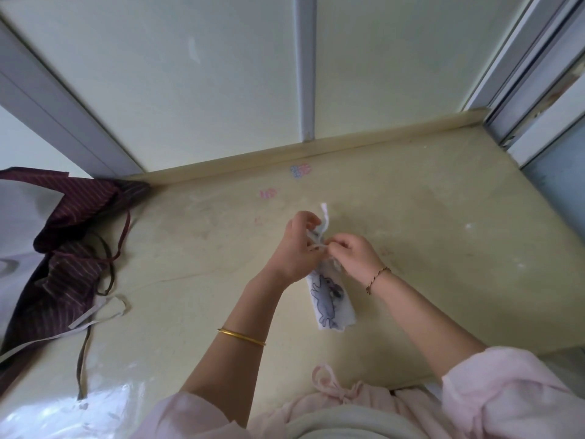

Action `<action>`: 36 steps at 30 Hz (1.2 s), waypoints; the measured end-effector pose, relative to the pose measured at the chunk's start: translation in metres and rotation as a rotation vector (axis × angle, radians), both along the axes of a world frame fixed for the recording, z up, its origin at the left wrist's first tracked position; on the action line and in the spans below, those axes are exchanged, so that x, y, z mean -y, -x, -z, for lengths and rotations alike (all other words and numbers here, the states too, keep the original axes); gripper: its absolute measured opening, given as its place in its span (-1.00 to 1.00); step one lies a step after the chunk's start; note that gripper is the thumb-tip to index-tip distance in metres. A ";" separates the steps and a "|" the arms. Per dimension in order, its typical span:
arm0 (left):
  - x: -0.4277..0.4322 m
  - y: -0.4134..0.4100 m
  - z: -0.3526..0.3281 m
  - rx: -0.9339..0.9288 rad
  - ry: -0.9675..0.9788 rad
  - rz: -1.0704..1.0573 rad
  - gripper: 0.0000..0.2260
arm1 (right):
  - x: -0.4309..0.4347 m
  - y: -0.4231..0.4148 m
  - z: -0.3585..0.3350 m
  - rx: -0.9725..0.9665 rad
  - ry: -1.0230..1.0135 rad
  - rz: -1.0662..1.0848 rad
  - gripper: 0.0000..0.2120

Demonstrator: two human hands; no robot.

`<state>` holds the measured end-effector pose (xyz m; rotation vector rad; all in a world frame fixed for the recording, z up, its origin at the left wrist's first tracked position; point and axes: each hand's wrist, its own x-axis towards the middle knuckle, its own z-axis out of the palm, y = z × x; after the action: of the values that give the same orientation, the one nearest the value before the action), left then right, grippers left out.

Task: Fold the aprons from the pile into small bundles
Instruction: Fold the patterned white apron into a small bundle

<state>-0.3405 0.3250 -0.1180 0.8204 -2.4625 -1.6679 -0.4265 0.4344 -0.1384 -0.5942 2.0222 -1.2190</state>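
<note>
Left hand (296, 248), right hand (354, 256) pinch white tie (325, 217) on cartoon-printed apron (329, 307).

On beige counter (443, 248): white folded apron bundle (330, 307), grey cartoon print. Its white tie strap (325, 217) is pinched by left hand (294, 248) and right hand (356, 258). At left, maroon striped apron pile (63, 248).

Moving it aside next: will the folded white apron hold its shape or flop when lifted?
The apron is thin cloth in a narrow strip lying on the counter, so likely floppy and light. The left hand and right hand pinch its strap, the end loose; it may unwind.
</note>
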 end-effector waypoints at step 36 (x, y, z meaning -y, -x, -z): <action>0.018 0.002 -0.008 0.211 -0.026 0.015 -0.87 | 0.001 0.014 -0.008 0.131 -0.116 -0.005 -0.75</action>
<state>-0.3426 0.3067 -0.1098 1.0331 -2.5918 -1.7032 -0.4406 0.4337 -0.1304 -0.4520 1.9645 -1.0999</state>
